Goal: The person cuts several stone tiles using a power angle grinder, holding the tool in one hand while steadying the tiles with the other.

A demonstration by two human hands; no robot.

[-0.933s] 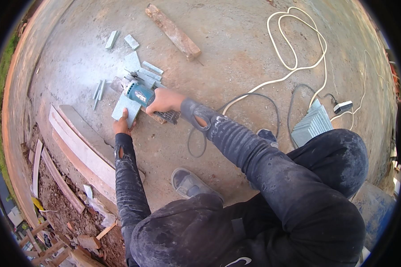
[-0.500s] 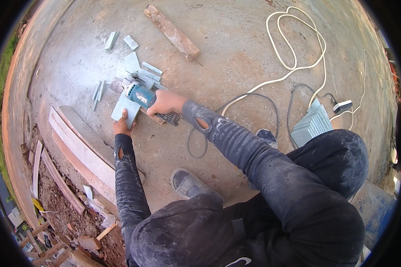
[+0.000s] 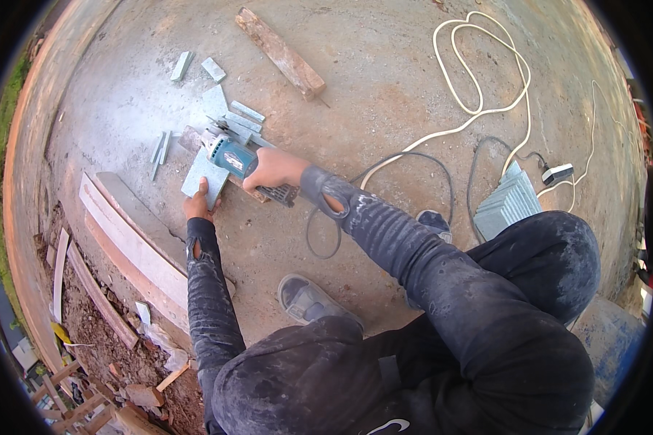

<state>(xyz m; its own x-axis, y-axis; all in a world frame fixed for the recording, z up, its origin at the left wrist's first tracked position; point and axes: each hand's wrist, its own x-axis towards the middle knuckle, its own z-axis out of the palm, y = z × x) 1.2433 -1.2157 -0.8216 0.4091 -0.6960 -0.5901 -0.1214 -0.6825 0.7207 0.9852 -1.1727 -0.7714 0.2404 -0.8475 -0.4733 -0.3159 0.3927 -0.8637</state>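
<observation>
My right hand is wrapped round the body of a teal angle grinder, whose disc sits at the far end over a pale green-grey tile. My left hand grips the tile's near edge, thumb on top. Under the tile lies a dusty wooden board. Several cut tile pieces lie just beyond the disc, with more narrow offcuts to the left on dusty concrete.
A timber beam lies ahead. Looped cream cable, a dark cord, a power strip and a tile stack are at right. Long pale slabs border rubble at left. My feet are below.
The grinder and my right hand have shifted slightly right and toward me. My left hand and the tile stay in the same place.
</observation>
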